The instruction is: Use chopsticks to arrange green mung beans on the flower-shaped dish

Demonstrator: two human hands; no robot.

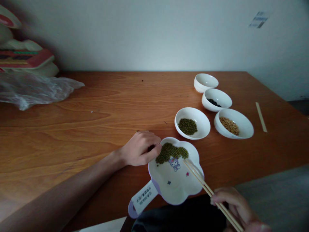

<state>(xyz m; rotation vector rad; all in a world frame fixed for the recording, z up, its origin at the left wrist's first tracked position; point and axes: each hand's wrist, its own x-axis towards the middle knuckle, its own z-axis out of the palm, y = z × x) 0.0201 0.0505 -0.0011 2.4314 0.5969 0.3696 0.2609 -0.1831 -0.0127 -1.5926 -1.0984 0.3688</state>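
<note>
My left hand (141, 148) rests on the wooden table (96, 106) with its fingers curled against the far-left rim of a white flower-shaped dish (177, 183). The dish has a handle with a label and a cartoon print. A heap of green mung beans (171, 152) lies at its far side. My right hand (235, 206) is at the bottom right and grips a pair of wooden chopsticks (205, 187). Their tips sit inside the dish near the beans.
Behind the dish stand several white bowls: one with green beans (192, 123), one with tan beans (233, 123), one with black beans (216, 99), one empty-looking (205, 82). A paper sleeve (261, 116) lies at the right. A plastic bag (33, 90) and stacked packages sit at the far left.
</note>
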